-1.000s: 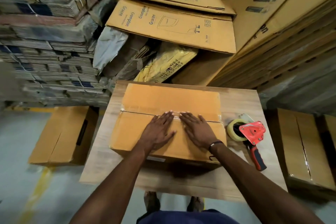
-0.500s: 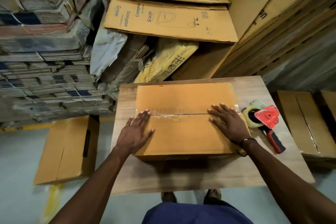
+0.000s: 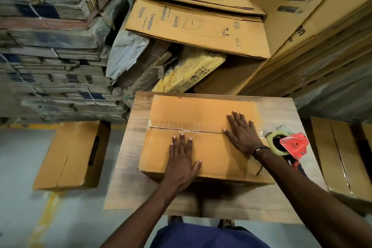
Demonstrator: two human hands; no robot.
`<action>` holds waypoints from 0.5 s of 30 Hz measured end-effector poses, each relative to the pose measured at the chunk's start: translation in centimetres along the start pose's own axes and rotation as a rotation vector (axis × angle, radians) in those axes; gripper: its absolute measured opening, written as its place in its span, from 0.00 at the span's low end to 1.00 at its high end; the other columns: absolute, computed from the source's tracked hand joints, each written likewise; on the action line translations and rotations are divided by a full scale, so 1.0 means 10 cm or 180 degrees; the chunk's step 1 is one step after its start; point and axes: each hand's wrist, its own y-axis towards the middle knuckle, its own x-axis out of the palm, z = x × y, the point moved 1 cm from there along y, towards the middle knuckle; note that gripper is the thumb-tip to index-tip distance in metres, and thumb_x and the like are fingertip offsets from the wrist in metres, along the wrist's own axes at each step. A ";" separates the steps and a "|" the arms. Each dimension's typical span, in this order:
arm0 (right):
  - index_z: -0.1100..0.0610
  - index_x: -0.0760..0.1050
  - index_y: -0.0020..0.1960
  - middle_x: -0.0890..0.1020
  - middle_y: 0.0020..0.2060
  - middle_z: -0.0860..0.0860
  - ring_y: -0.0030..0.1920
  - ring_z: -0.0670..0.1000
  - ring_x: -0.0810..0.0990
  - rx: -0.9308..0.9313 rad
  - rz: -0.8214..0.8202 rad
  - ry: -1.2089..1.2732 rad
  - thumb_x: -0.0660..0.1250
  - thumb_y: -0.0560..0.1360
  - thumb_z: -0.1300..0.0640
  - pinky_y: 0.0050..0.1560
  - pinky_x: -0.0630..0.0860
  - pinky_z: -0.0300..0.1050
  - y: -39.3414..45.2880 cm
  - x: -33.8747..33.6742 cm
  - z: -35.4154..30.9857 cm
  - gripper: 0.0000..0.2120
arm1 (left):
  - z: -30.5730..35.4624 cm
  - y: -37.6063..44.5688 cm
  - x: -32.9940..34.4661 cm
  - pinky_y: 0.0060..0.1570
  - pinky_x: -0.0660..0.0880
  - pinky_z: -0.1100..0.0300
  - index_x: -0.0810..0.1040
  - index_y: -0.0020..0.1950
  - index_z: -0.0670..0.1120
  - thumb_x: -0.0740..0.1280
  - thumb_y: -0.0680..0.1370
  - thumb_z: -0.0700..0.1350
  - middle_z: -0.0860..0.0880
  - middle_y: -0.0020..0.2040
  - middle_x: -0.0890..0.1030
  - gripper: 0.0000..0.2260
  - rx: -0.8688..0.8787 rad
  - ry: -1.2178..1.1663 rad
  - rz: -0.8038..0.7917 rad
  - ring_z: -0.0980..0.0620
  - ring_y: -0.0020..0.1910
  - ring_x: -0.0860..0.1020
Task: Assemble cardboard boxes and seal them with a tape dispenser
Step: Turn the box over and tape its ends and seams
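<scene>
Centrally, a closed cardboard box (image 3: 201,139) lies flat on a small wooden table (image 3: 281,110), its 2 top flaps meeting along a seam covered by a strip of clear tape (image 3: 181,125). The person's left hand (image 3: 182,159) rests palm-down on the near flap, fingers straight and close together, fingertips just short of the seam; it grips nothing. The right hand (image 3: 242,135) also lies flat and spread, fingers extended across the seam near the box's right end, pressing on the tape; it holds nothing either. A dark band (image 3: 260,150) circles the right wrist.

Just beside the box's right edge, on the table, lies the tape dispenser (image 3: 291,145), with a red guard plate, a roll of tape at its far side and a red-and-black handle partly hidden behind the right forearm. It touches neither hand.

On the grey floor left of the table rests 1 assembled carton (image 3: 70,155), and another taped carton (image 3: 340,157) rests on the right. Behind the table, flattened cartons printed "Crompton Gracee" (image 3: 193,28) lean over a yellow sack (image 3: 191,70) and a pale plastic bag (image 3: 124,52). Stacks of flattened cardboard (image 3: 50,46) fill the left background; further brown sheets (image 3: 322,16) stand at the right. A yellow floor line (image 3: 45,217) runs near the left carton.
</scene>
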 end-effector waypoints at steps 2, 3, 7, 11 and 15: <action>0.49 0.45 0.86 0.44 0.85 0.52 0.84 0.57 0.43 -0.0089 -0.0218 -0.0095 0.50 0.84 0.33 0.80 0.46 0.66 0.26 -0.16 0.04 0.37 | 0.19 -0.10 0.03 0.81 0.41 0.42 0.35 0.84 0.46 0.48 0.83 0.66 0.41 0.81 0.29 0.38 -0.0147 0.0011 0.0013 0.39 0.80 0.30; 0.49 0.45 0.86 0.44 0.85 0.52 0.84 0.57 0.43 -0.0118 -0.0318 -0.0151 0.51 0.84 0.33 0.80 0.47 0.67 0.38 -0.23 0.05 0.37 | 0.27 -0.15 0.04 0.81 0.45 0.41 0.37 0.84 0.46 0.48 0.84 0.65 0.40 0.82 0.31 0.38 -0.0229 0.0042 0.0021 0.38 0.81 0.33; 0.48 0.45 0.85 0.44 0.85 0.54 0.84 0.59 0.44 -0.0264 -0.0611 -0.0349 0.55 0.82 0.32 0.79 0.49 0.71 0.72 -0.45 0.06 0.40 | 0.63 -0.34 0.16 0.80 0.48 0.36 0.37 0.84 0.47 0.39 0.78 0.70 0.38 0.82 0.34 0.41 -0.0686 0.0137 -0.0055 0.36 0.82 0.37; 0.43 0.48 0.85 0.49 0.84 0.57 0.83 0.62 0.49 -0.0305 -0.0650 -0.0290 0.58 0.78 0.27 0.77 0.51 0.73 0.79 -0.53 0.14 0.42 | 0.95 -0.51 0.34 0.76 0.40 0.31 0.32 0.83 0.51 0.43 0.79 0.74 0.39 0.80 0.27 0.42 -0.1290 -0.0146 0.0136 0.35 0.79 0.29; 0.41 0.51 0.84 0.57 0.82 0.58 0.81 0.62 0.56 -0.0400 -0.0462 -0.0409 0.56 0.77 0.24 0.75 0.59 0.72 0.76 -0.52 0.25 0.42 | 1.10 -0.46 0.39 0.77 0.44 0.29 0.35 0.84 0.49 0.48 0.78 0.75 0.41 0.79 0.24 0.45 -0.1586 -0.0634 0.0324 0.38 0.77 0.24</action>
